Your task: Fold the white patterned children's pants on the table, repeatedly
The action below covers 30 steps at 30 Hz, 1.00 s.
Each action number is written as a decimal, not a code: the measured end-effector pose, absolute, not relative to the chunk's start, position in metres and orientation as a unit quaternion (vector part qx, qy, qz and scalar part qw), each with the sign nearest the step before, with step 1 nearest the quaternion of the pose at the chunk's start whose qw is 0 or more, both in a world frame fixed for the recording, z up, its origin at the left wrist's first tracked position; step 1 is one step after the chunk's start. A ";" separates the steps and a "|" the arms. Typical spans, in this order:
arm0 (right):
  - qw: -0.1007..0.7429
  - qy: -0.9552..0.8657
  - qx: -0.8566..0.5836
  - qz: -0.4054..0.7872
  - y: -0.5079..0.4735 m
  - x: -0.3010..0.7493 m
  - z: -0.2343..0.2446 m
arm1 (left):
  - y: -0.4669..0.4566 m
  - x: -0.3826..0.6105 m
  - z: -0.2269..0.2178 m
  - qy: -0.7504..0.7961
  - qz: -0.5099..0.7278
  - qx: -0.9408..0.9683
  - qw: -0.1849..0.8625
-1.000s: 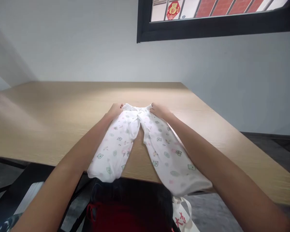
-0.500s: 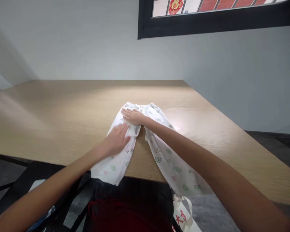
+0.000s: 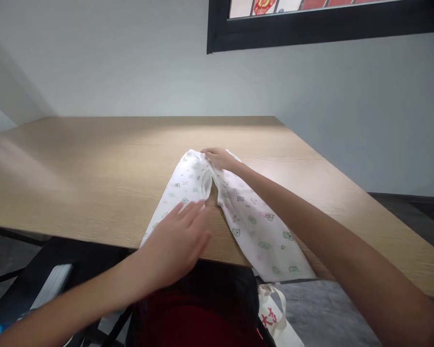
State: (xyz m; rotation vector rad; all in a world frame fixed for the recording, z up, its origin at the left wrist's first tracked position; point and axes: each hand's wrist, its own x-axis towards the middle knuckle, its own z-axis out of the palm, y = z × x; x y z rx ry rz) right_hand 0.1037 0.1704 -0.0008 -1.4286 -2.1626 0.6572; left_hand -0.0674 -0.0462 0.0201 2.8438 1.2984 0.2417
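Observation:
A pair of small white trousers [image 3: 251, 219], printed with green and pink figures, lies on the wooden table with its waistband away from me. Both legs spread towards me and reach the near table edge. Across the middle of the waistband rests my right hand [image 3: 220, 159], its fingers stretched leftwards over the cloth. My left hand [image 3: 179, 236] is over the left trouser leg, fingers extended and smeared by motion, hiding the lower part of that leg. Whether it touches the cloth I cannot tell.
The wooden table [image 3: 104, 168] runs back to a grey wall with a dark-framed window [image 3: 217, 29]. Below the near edge, a white bag [image 3: 275, 315] with red characters hangs at the right. A black chair [image 3: 83, 255] holding some items stands at the left.
My right hand has shifted from the left part of the waist to its middle. My left hand has come down the left leg towards me. More of the upper left leg shows.

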 end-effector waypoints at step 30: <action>0.341 -0.667 -0.645 0.151 0.171 0.171 -0.032 | -0.082 0.066 -0.029 0.334 0.172 0.926 0.036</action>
